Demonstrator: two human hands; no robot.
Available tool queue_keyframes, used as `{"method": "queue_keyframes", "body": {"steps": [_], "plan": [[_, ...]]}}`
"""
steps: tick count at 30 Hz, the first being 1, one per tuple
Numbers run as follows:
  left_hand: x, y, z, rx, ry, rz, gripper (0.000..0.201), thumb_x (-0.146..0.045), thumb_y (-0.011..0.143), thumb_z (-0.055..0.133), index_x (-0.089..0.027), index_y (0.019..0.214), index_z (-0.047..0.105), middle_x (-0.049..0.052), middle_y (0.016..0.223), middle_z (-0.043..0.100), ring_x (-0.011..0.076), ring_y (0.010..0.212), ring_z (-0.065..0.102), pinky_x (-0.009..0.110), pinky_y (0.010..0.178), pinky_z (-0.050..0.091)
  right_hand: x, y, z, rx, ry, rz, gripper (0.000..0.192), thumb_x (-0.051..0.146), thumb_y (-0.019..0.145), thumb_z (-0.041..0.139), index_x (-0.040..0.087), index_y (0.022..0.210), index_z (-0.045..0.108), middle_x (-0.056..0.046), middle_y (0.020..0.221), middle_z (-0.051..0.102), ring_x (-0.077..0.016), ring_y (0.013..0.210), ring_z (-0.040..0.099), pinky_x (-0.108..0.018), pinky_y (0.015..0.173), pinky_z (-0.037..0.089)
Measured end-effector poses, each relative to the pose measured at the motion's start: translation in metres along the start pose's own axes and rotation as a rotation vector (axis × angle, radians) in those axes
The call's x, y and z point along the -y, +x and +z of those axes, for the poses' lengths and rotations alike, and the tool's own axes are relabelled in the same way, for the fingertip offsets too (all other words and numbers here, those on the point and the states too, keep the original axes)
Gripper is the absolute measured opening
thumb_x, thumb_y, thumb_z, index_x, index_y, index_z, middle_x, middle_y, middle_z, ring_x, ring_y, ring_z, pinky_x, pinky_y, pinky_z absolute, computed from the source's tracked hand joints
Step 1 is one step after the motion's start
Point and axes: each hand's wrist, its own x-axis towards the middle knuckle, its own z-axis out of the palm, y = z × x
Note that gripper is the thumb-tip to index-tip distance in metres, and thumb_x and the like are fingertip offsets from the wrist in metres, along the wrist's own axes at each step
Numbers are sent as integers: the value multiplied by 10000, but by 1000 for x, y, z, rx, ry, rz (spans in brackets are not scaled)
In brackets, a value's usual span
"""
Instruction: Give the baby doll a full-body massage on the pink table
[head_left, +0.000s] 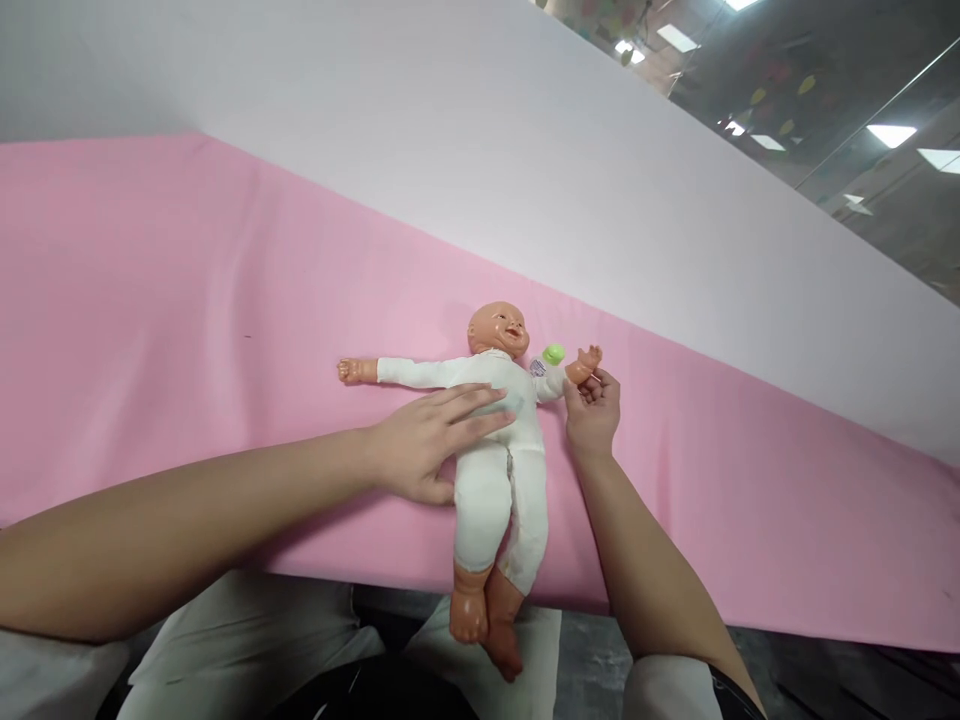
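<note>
1. Head view: I see the doll [499, 450] lying face-up on the pink cloth [187, 330], feet past its near edge.
2. Left hand [427, 440] rests open and flat on the doll's chest.
3. Right hand [592, 405] pinches the doll's wrist, just beside a green object [553, 353].

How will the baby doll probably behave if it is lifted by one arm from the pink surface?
The doll has a soft-looking white cloth body, so it would probably hang limp. Its glossy head and feet look like hard plastic, likely heavier ends. The right hand grips its small hand; the left hand rests flat on its chest.
</note>
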Motion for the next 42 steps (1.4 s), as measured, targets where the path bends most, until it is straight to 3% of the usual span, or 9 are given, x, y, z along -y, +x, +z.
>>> {"method": "queue_keyframes", "body": {"steps": [7, 11, 14, 18, 26, 31, 34, 38, 42], "plan": [[11, 2, 11, -270, -68, -205, 693, -338, 972, 586, -242, 1625, 373, 163, 1535, 578, 336, 1418, 567, 559, 1181, 489, 9, -18, 17, 309, -457, -493, 356, 326, 1000, 633, 296, 1343, 723, -89, 1362, 748, -290, 1235, 689, -564, 1115, 540], [23, 6, 13, -268, -89, -435, 585, -332, 951, 621, -165, 1501, 514, 167, 1509, 602, 318, 1405, 584, 516, 1213, 470, 5, -16, 22, 416, -494, -619, 355, 248, 1023, 550, 306, 1308, 752, -80, 1372, 741, -278, 1272, 670, -559, 1129, 528], [30, 9, 14, -257, -138, -534, 544, -355, 922, 639, -163, 1427, 575, 143, 1436, 654, 311, 1337, 636, 483, 1165, 516, 5, -15, 22, 440, -486, -564, 364, 280, 997, 587, 325, 1324, 742, -67, 1394, 726, -282, 1307, 650, -562, 1158, 504], [30, 6, 10, -229, -153, -463, 555, -356, 867, 652, -176, 1387, 588, 124, 1390, 675, 312, 1280, 666, 467, 1121, 546, 7, -15, 17, 381, -482, -356, 400, 416, 953, 675, 298, 1333, 719, -81, 1358, 739, -310, 1274, 655, -570, 1158, 495], [-1, 0, 2, -261, -51, 30, 440, -359, 951, 628, -240, 1370, 567, 134, 1268, 726, 286, 1166, 706, 472, 998, 603, -13, 15, -17, -19, -91, 59, 510, 577, 990, 582, 191, 1321, 612, -146, 1352, 710, -247, 1132, 716, -395, 911, 607], [-22, 8, 4, -154, 48, 205, 367, -220, 953, 514, -245, 1314, 575, 118, 1089, 758, 263, 1001, 728, 415, 886, 600, -40, 40, -45, 4, -415, 313, 436, 597, 878, 686, 177, 995, 695, -121, 995, 776, -282, 930, 729, -433, 889, 586], [-21, 10, 7, -185, 48, 195, 385, -214, 949, 514, -222, 1329, 577, 128, 1074, 751, 264, 980, 725, 405, 878, 603, -46, 43, -49, 82, -588, 339, 441, 616, 835, 728, 190, 947, 707, -106, 927, 769, -290, 887, 713, -451, 887, 576], [-5, 8, 8, -278, 18, 55, 388, -204, 956, 527, -209, 1339, 587, 130, 1137, 744, 256, 1030, 720, 399, 911, 607, -34, 34, -39, 38, -291, 303, 609, 632, 836, 753, 189, 1234, 628, -64, 925, 769, -235, 817, 718, -379, 780, 589], [15, 7, 7, -223, 24, -177, 330, -209, 952, 520, -200, 1250, 660, 100, 1146, 756, 276, 1082, 709, 440, 970, 583, -9, 17, -18, -42, -114, 137, 633, 552, 832, 787, 201, 1312, 571, -85, 1112, 770, -174, 817, 694, -333, 786, 595]]}}
